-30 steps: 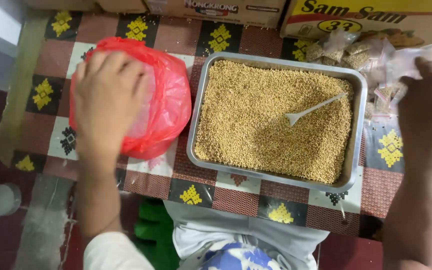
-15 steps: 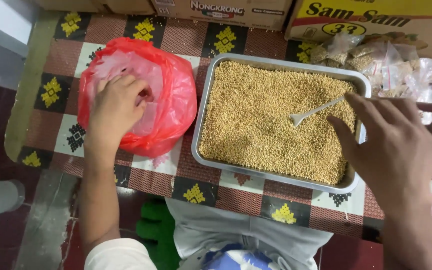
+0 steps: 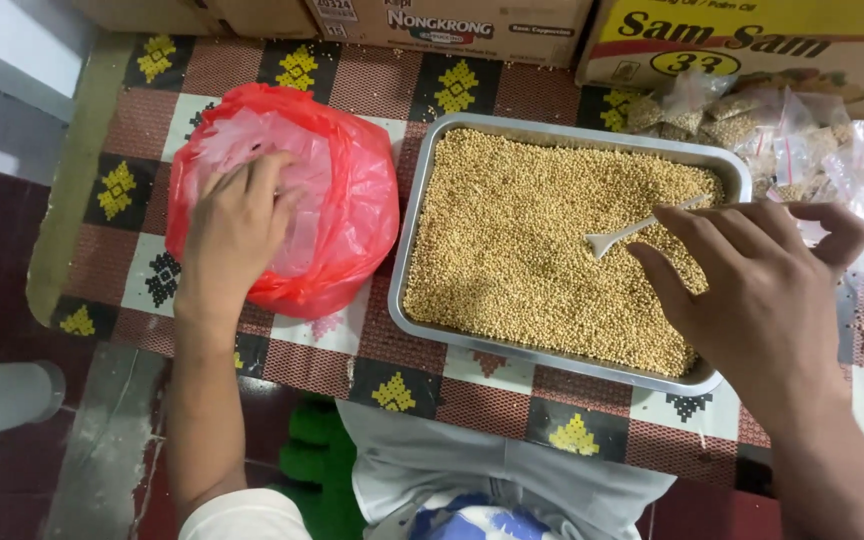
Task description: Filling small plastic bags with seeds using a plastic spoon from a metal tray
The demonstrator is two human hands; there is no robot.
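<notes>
Red plastic bag (image 3: 352, 215): on the desk (image 3: 282, 75) at left, just beside the metal tray (image 3: 412, 250); thin, soft, crinkly film, light, slippery, likely to collapse under pressure; best taken at the gathered rim rather than the slack belly. Left hand (image 3: 237, 230): fingers bent into the bag's open mouth, pressing pale inner film; exact pinch cannot be told. White plastic spoon (image 3: 637, 230): lying on the grain, handle toward far right; light, stiff, best taken by the handle. Right hand (image 3: 752, 290): spread, fingers loosely curved over the tray's right end, fingertips just beside the spoon handle, holding nothing. Tray: shallow, rectangular, rigid, shiny, filled level with small tan granular seeds (image 3: 522, 250); probably heavy, prone to spilling. Small clear packets (image 3: 752, 125) far right. Cardboard boxes (image 3: 752, 45) along the far edge. Chequered patterned cloth over the desk.
</notes>
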